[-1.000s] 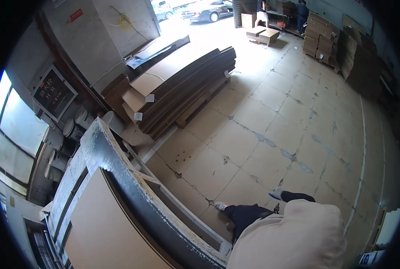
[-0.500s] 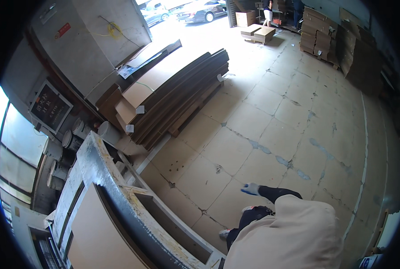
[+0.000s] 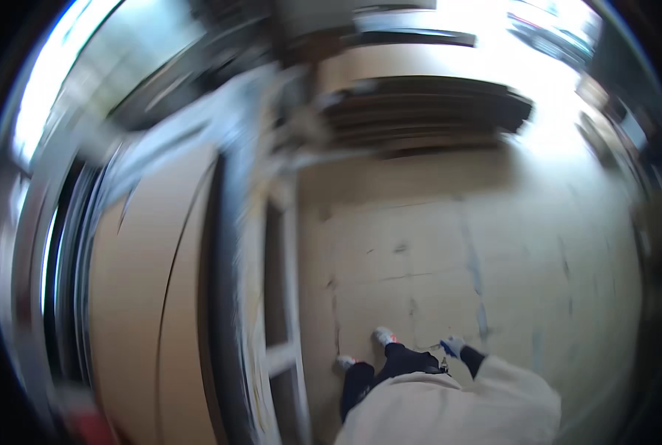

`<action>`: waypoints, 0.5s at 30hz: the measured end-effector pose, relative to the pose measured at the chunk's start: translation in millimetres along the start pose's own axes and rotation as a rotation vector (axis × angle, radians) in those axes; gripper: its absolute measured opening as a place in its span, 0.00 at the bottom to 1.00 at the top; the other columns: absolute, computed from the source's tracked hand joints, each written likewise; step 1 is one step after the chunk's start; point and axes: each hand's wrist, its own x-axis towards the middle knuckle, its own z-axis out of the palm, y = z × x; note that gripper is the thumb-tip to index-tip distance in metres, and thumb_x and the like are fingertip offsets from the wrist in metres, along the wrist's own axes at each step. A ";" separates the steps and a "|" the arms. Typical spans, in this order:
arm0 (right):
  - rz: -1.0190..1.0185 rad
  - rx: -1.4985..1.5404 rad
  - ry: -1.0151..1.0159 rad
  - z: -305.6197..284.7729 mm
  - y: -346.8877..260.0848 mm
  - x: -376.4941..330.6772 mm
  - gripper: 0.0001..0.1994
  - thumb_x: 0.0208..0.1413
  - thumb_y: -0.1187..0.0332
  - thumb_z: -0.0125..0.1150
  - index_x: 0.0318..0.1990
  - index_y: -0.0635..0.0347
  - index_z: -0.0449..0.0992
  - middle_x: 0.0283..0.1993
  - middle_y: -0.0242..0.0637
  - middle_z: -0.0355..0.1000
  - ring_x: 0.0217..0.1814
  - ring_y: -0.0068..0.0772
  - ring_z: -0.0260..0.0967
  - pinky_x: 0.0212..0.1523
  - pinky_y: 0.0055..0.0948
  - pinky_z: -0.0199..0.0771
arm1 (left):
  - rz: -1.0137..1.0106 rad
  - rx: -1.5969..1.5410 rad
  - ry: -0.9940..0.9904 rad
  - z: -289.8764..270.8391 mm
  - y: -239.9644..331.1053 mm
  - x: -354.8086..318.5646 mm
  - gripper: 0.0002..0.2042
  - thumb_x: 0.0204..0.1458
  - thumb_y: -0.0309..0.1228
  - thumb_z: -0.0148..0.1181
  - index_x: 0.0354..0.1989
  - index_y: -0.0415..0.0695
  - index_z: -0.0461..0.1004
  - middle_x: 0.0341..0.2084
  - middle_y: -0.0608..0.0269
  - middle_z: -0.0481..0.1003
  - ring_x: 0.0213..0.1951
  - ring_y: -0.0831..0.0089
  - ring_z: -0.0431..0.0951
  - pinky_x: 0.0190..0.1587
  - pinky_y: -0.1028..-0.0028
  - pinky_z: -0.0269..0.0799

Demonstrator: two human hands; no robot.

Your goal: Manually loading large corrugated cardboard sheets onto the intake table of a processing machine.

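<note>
My right hand [image 3: 453, 346], in a grey and blue work glove, hangs low beside my dark trousers [image 3: 405, 359]. It sits away from any cardboard, over the tiled floor. The hand is small and blurred, so whether its fingers are closed or hold anything does not show. My left hand is out of sight. To my left, large brown cardboard sheets [image 3: 142, 297] lie on a long machine with a pale, worn metal frame [image 3: 251, 297].
A thick stack of cardboard sheets [image 3: 420, 111] lies on the floor ahead. A metal side rail [image 3: 282, 360] runs along the machine close to my legs. Tiled floor [image 3: 420, 245] stretches ahead and right. A car [image 3: 549, 37] shows outside at the top right.
My view has swung left, with motion blur, bringing the machine and its cardboard alongside me. The stack now lies straight ahead. My right hand has come in closer to my body.
</note>
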 end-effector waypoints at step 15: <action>-0.493 -0.096 -0.355 55.1 -241.5 90.3 0.11 0.60 0.57 0.57 0.29 0.48 0.69 0.19 0.25 0.65 0.15 0.19 0.60 0.12 0.21 0.54 | 0.251 -0.259 0.365 -44.1 -307.6 -128.4 0.17 0.60 0.42 0.54 0.45 0.40 0.75 0.33 0.62 0.77 0.36 0.74 0.77 0.38 0.77 0.72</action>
